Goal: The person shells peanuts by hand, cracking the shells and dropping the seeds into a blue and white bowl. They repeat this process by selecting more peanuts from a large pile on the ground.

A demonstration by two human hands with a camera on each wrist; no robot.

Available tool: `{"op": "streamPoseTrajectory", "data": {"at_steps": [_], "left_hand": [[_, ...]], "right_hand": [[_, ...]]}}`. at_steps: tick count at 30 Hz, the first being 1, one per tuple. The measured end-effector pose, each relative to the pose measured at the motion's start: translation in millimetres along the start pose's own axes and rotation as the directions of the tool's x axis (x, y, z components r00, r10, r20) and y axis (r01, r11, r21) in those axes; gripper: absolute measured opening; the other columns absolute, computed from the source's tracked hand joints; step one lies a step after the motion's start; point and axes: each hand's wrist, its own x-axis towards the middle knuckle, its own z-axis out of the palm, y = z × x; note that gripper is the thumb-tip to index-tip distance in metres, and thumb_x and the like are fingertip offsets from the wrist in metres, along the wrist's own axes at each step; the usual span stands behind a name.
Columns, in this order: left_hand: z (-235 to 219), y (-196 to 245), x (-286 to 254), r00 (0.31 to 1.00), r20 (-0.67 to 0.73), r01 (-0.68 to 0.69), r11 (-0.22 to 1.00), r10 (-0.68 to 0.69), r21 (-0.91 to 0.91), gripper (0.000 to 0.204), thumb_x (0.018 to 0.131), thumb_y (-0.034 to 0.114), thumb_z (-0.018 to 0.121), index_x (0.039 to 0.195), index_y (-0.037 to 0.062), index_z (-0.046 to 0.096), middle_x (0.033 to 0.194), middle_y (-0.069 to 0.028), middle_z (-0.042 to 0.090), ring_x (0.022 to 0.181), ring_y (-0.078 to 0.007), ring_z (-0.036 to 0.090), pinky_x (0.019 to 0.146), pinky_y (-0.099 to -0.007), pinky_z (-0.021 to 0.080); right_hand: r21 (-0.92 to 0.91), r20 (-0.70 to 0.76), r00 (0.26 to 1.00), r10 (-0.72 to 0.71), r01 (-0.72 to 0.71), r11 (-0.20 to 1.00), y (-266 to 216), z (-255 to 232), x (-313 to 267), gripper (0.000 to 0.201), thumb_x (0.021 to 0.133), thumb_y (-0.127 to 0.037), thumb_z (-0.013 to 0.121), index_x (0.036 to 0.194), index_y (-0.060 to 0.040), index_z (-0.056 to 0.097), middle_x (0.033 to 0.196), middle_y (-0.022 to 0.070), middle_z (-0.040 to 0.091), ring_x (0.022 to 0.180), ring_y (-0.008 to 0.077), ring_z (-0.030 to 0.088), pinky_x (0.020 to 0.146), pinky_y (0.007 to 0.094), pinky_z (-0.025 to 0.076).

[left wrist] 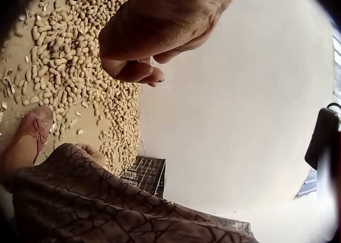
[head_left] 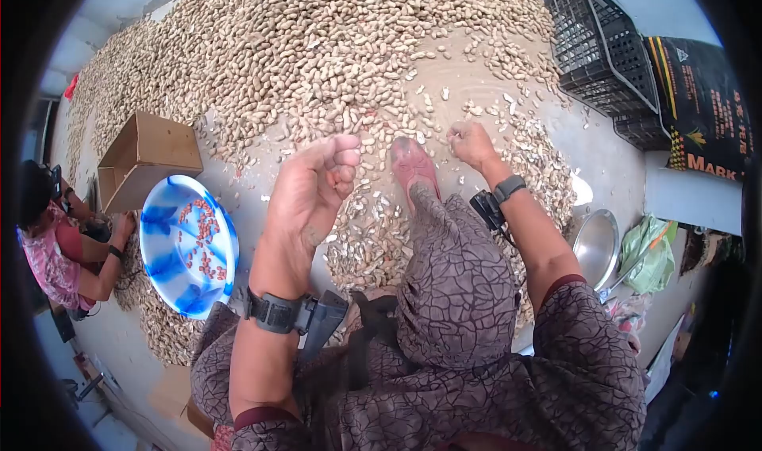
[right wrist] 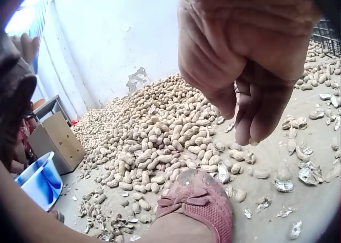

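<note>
My left hand (head_left: 313, 185) is raised in front of the peanut heap (head_left: 278, 54), its fingers curled in toward the thumb. In the left wrist view those fingers (left wrist: 141, 73) hang bent beneath the palm; whatever lies inside them is hidden. Low over the floor, just right of the pink shoe (head_left: 413, 164), is my right hand (head_left: 475, 144). The right wrist view has its fingers (right wrist: 261, 112) pointing down, slightly bent, with a gap to the thumb and nothing visible between. Loose unshelled peanuts (right wrist: 240, 155) and broken shells (right wrist: 310, 175) lie beneath it.
A blue-and-white basin (head_left: 171, 272) with reddish kernels stands at left, beside an open cardboard box (head_left: 155, 153). Another person (head_left: 59, 253) sits beyond it. Black plastic crates (head_left: 603, 54), a dark sack (head_left: 706, 110) and a metal bowl (head_left: 595, 249) stand at right. Shells (head_left: 369, 249) surround the shoe.
</note>
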Motion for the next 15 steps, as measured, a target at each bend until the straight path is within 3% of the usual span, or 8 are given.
{"op": "streamPoseTrajectory", "data": {"at_steps": [6,8,11,12,15], "left_hand": [[-28,-24,39,0.998,-0.057,0.03,0.999,-0.032,-0.036,0.022,0.088,0.014,0.044,0.099,-0.0027,0.053,0.072,-0.0034,0.058,0.056,-0.0085,0.05,0.052,-0.0189,0.039],[-34,-31,50,0.996,-0.062,0.058,0.998,-0.06,-0.039,0.02,0.089,0.012,0.043,0.1,-0.002,0.053,0.071,-0.0027,0.057,0.054,-0.008,0.048,0.051,-0.0184,0.038],[-32,-36,60,0.995,-0.083,0.059,0.998,-0.057,0.027,0.019,0.087,0.005,0.042,0.097,-0.0027,0.056,0.071,-0.0032,0.057,0.053,-0.0055,0.048,0.049,-0.0153,0.038],[-36,-38,65,0.995,-0.063,0.077,0.996,-0.074,0.037,0.018,0.089,0.008,0.042,0.099,-0.0029,0.053,0.07,-0.0036,0.056,0.054,-0.0079,0.047,0.049,-0.0193,0.037],[-41,-44,73,0.996,-0.056,0.069,0.996,-0.066,0.05,0.018,0.089,0.008,0.043,0.099,-0.003,0.053,0.071,-0.0037,0.056,0.054,-0.0083,0.046,0.049,-0.02,0.036]], "right_hand": [[-0.131,-0.068,0.998,0.015,-0.024,0.991,-2,26,36,0.015,0.07,-0.013,0.056,0.082,-0.0077,0.062,0.077,0.0181,0.06,0.074,0.0336,0.058,0.068,0.0381,0.047],[-0.381,-0.109,0.981,-0.164,0.111,0.918,9,42,51,0.018,0.073,-0.018,0.058,0.088,-0.0116,0.063,0.071,0.0171,0.059,0.067,0.0321,0.058,0.063,0.0395,0.046],[-0.447,-0.066,0.984,-0.163,0.117,0.887,23,58,68,0.023,0.072,-0.02,0.057,0.093,-0.012,0.061,0.077,0.018,0.06,0.073,0.0345,0.058,0.067,0.043,0.046],[-0.443,-0.061,0.986,-0.155,0.112,0.889,24,60,70,0.023,0.072,-0.02,0.057,0.093,-0.012,0.061,0.077,0.018,0.06,0.073,0.0345,0.058,0.067,0.043,0.046],[-0.536,-0.067,0.988,-0.14,0.083,0.84,22,61,72,0.024,0.071,-0.017,0.056,0.093,-0.0093,0.059,0.078,0.0193,0.059,0.073,0.0342,0.058,0.066,0.0425,0.046]]}}
